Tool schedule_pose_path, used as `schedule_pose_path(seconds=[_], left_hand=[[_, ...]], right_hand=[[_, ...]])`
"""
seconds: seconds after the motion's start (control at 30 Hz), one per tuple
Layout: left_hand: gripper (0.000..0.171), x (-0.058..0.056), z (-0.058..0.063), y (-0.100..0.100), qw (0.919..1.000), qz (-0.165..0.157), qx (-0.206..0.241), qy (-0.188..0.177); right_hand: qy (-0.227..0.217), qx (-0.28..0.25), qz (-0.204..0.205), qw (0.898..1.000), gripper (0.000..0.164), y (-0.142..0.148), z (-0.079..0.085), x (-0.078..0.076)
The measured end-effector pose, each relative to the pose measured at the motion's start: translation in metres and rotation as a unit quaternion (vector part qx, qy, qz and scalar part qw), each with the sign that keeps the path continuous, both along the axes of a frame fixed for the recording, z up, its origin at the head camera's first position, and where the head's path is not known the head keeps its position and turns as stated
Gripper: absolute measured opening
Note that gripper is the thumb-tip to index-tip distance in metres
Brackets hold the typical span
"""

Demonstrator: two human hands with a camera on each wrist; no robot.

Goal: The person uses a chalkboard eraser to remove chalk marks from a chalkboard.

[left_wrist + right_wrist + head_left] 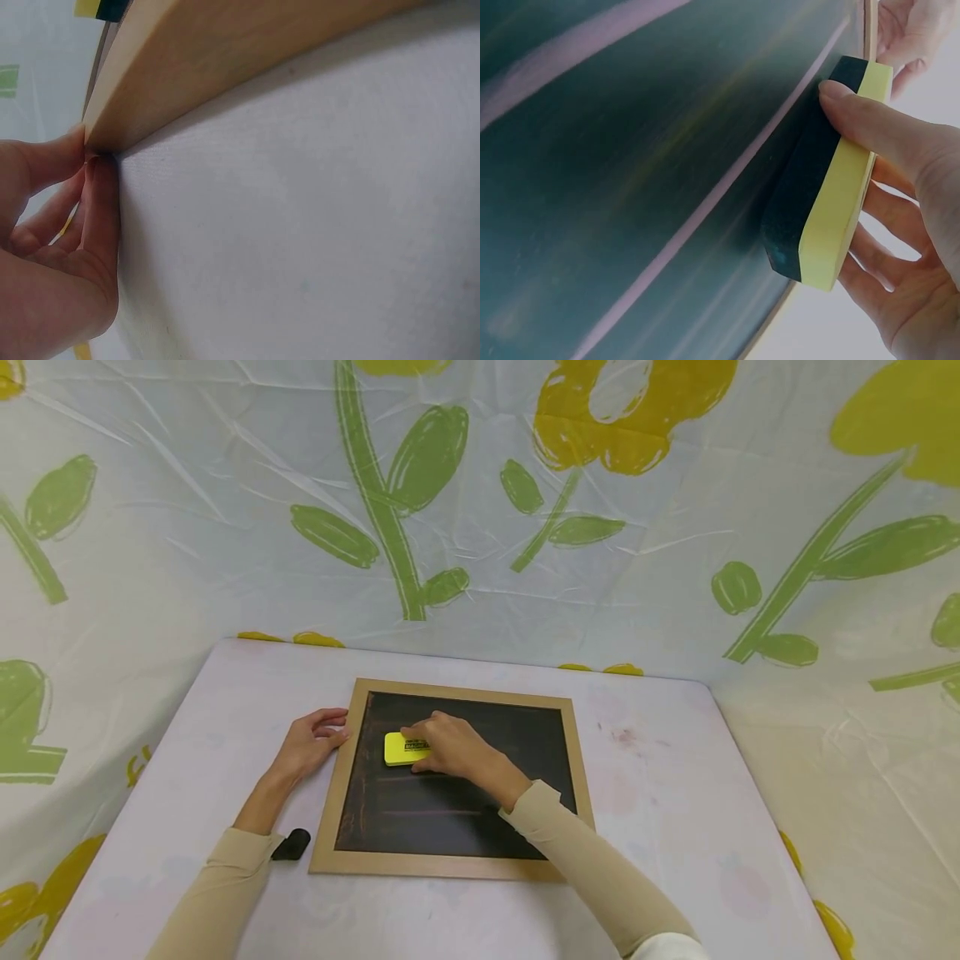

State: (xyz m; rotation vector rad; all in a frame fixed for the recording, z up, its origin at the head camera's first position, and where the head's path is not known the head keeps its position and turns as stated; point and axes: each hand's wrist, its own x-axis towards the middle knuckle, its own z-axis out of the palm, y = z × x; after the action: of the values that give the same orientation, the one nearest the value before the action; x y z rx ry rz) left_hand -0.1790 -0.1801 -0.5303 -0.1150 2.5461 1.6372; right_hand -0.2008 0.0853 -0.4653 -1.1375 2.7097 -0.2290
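Note:
A chalkboard (435,835) with a pale wooden frame lies on the table. My right hand (455,745) holds a yellow eraser (395,749) with a black underside against the upper left of the dark surface. Seen from the right wrist, the thumb lies along one side of the eraser (832,195), with the other fingers on the opposite side. Pink chalk lines (697,217) and faint smears run across the board. My left hand (303,745) rests at the frame's left edge, its thumb and fingertips touching the wood (150,82).
The chalkboard lies on a pale table (675,827) with reddish smudges (624,735) right of it. A small black object (292,845) shows beside the left cuff. Behind the table hangs a white cloth (480,585) printed with yellow flowers and green leaves.

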Motion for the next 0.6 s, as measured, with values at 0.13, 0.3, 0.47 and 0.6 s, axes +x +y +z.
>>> schedule_pose_path(seconds=[0.13, 0.3, 0.47, 0.6], left_hand=[[0.044, 0.001, -0.001, -0.001, 1.0000, 0.001, 0.002, 0.001], [0.044, 0.000, -0.002, 0.000, 1.0000, 0.002, 0.002, 0.004], [0.044, 0.001, -0.001, 0.001, 1.0000, 0.002, 0.001, 0.002], [0.044, 0.000, -0.001, 0.001, 1.0000, 0.002, 0.000, 0.000]], right_hand=[[-0.001, 0.001, -0.003, 1.000, 0.062, 0.007, 0.000, -0.001], [-0.002, 0.002, -0.006, 1.000, 0.062, 0.015, 0.001, -0.001], [0.001, -0.003, -0.007, 1.000, 0.062, 0.025, 0.002, 0.000], [0.003, -0.003, -0.011, 1.000, 0.062, 0.034, 0.001, 0.000]])
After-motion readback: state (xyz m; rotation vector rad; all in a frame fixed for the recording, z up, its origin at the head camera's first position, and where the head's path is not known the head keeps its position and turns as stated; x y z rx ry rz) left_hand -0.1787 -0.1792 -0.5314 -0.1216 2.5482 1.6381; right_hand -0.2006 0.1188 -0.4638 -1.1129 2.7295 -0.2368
